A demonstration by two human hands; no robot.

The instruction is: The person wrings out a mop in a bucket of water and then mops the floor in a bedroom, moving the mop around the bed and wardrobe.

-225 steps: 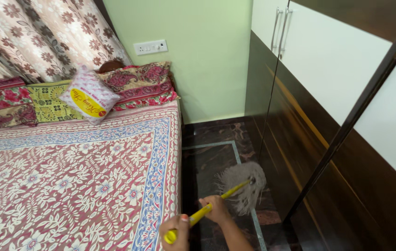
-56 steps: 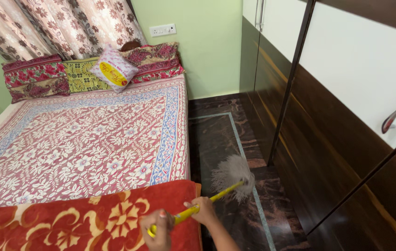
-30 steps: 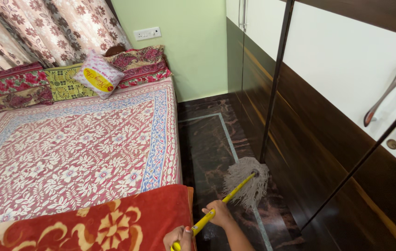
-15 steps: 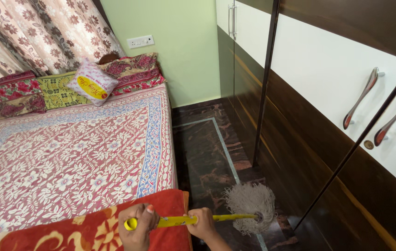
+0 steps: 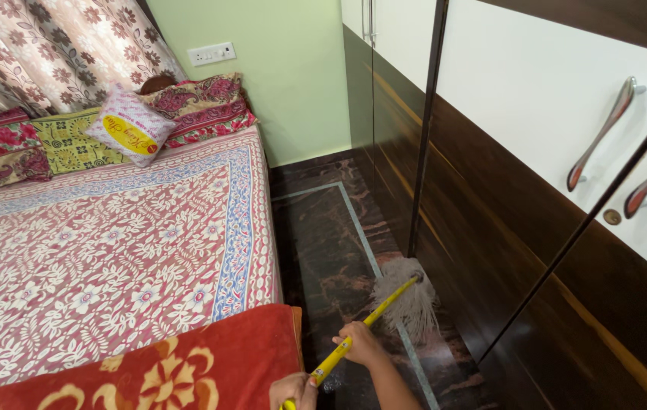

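Note:
I hold a mop by its yellow handle [image 5: 369, 320] with both hands. My right hand [image 5: 360, 345] grips the middle of the stick. My left hand [image 5: 291, 390] is closed round its near end at the bottom edge of the view. The grey string mop head [image 5: 412, 294] rests on the dark marble floor [image 5: 331, 243], close against the base of the wardrobe [image 5: 490, 220]. The handle slants up and to the right, away from me.
A bed [image 5: 103, 250] with a floral sheet fills the left side, with a red blanket [image 5: 172, 372] at its near end and pillows [image 5: 127, 125] at the far end. Curved metal handles [image 5: 601, 137] stick out of the wardrobe doors on the right. Only a narrow floor strip lies between them.
The mop head slid away from me along the wardrobe base. The handle swung from nearly level to slanting. My left hand dropped off the red blanket to the bottom edge.

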